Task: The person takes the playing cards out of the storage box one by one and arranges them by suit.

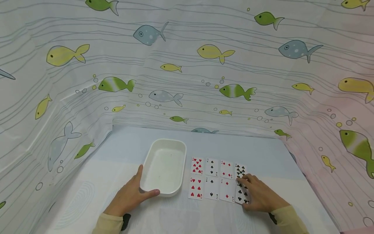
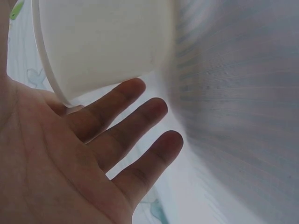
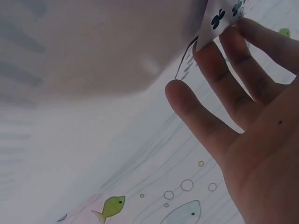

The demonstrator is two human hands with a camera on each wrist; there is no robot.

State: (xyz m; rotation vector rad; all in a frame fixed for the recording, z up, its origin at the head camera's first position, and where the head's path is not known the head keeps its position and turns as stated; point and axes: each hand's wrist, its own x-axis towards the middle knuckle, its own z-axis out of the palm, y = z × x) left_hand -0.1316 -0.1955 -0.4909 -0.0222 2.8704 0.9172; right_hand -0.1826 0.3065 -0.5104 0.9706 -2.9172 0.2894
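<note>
My left hand rests against the near left corner of a white plastic tub, thumb along the front rim and a finger along the left side. In the left wrist view its fingers lie fairly straight beside the tub's outer wall. Nothing but small specks shows inside the tub. My right hand holds a clubs playing card by its edges, at the near right end of two rows of face-up cards. The right wrist view shows that card tilted against the fingers. Another clubs card lies behind it, partly covered by the hand.
Between the tub and the right hand lie hearts cards, spades cards and diamonds cards, each suit in its own column. Fish-patterned sheeting walls the pale tabletop at the back and sides.
</note>
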